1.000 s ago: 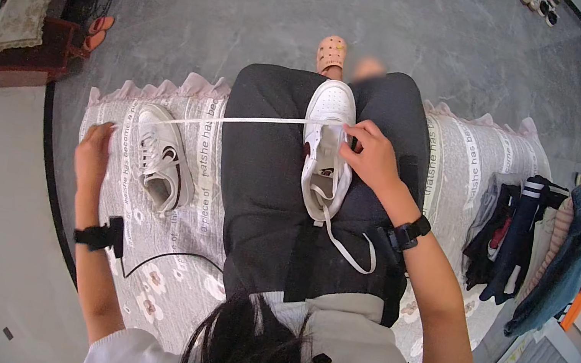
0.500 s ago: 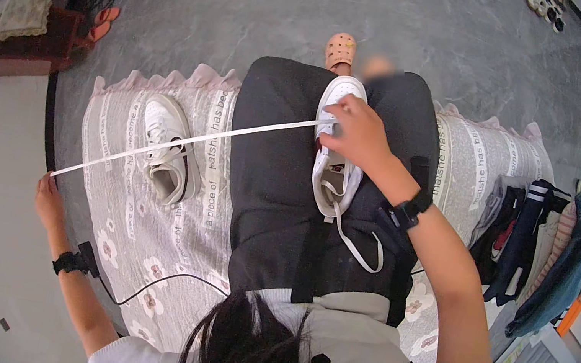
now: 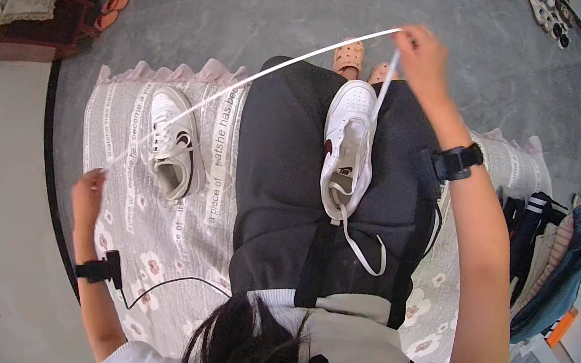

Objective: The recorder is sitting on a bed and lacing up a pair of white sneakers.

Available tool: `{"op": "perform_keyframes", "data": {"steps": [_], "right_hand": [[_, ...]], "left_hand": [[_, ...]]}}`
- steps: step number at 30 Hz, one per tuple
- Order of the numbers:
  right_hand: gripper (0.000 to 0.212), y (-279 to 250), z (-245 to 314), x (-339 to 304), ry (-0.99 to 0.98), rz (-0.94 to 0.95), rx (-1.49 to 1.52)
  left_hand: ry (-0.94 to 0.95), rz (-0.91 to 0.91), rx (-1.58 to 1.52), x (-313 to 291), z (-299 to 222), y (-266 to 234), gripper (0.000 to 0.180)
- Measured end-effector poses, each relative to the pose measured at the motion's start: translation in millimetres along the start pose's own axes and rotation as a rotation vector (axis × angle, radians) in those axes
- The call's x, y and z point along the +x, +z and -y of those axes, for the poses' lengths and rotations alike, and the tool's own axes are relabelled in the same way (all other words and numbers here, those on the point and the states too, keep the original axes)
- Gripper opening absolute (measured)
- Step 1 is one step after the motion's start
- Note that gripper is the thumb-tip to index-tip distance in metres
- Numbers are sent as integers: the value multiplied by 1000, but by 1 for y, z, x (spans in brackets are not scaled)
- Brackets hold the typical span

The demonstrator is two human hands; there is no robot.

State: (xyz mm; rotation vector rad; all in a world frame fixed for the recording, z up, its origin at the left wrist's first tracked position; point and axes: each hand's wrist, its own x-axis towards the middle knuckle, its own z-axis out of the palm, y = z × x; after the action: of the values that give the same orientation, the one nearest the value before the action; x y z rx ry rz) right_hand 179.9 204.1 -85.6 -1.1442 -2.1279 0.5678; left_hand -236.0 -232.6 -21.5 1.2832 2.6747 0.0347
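A white sneaker lies on my lap, toe pointing away from me. A long white shoelace runs from it, stretched taut. My right hand is raised above the sneaker's toe and pinches the lace where it bends. My left hand is out at my left side over the mat and grips the lace's far end. Another loose lace end hangs from the sneaker's heel side over my black trousers. A second white sneaker sits on the mat to my left.
I sit on a pale patterned mat on a grey floor. Pink sandals are on my feet. Clothes hang on a rack at the right. A black cable runs from my left wrist band. A low brown stand is far left.
My right hand has risen from the sneaker up past its toe, drawing the lace along. My left hand has pulled the lace end out to the left, then come back in slightly.
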Motion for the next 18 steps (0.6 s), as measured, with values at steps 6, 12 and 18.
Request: {"op": "perform_keyframes", "data": {"steps": [6,12,18], "right_hand": [[29,-34,-53,21,468,133,73],[43,-8,-35,-41,205,3,-119],[15,13,11,-116,177,259,176]], "left_hand": [[205,848,-514,17,-156,7,17],[138,1084,-1160,35,-287,58,22],[-22,823,-1298,57,-358,128,21]]}}
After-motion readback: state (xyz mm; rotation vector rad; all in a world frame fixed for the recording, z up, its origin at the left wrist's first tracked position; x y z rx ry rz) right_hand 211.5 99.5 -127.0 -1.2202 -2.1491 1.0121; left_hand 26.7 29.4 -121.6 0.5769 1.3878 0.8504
